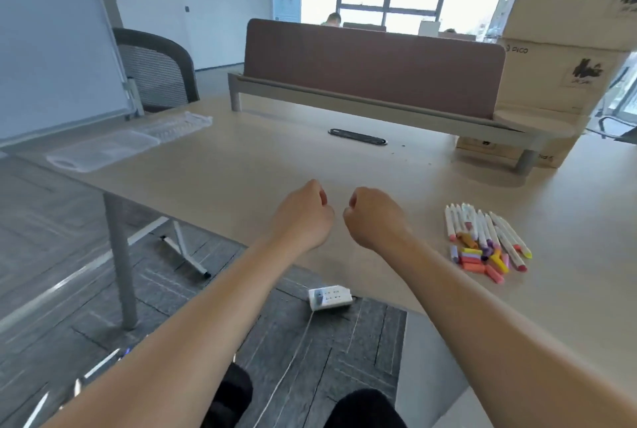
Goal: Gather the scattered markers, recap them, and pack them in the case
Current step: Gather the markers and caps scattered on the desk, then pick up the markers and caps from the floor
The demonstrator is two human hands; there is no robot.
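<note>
Several white uncapped markers (482, 231) lie bunched on the desk at the right, with a heap of loose coloured caps (482, 260) at their near ends. A clear plastic case (103, 150) lies open at the desk's far left corner, its ribbed half (179, 124) behind it. My left hand (303, 217) and my right hand (374, 217) hover side by side above the desk's middle, fingers curled into fists, holding nothing. Both hands are well left of the markers and far from the case.
A brown divider panel (372, 65) on a grey rail crosses the back of the desk (241, 169). Stacked cardboard boxes (565, 48) stand at the back right. A whiteboard (51, 41) and an office chair (158, 69) are at the left. A power strip (329, 296) lies on the floor.
</note>
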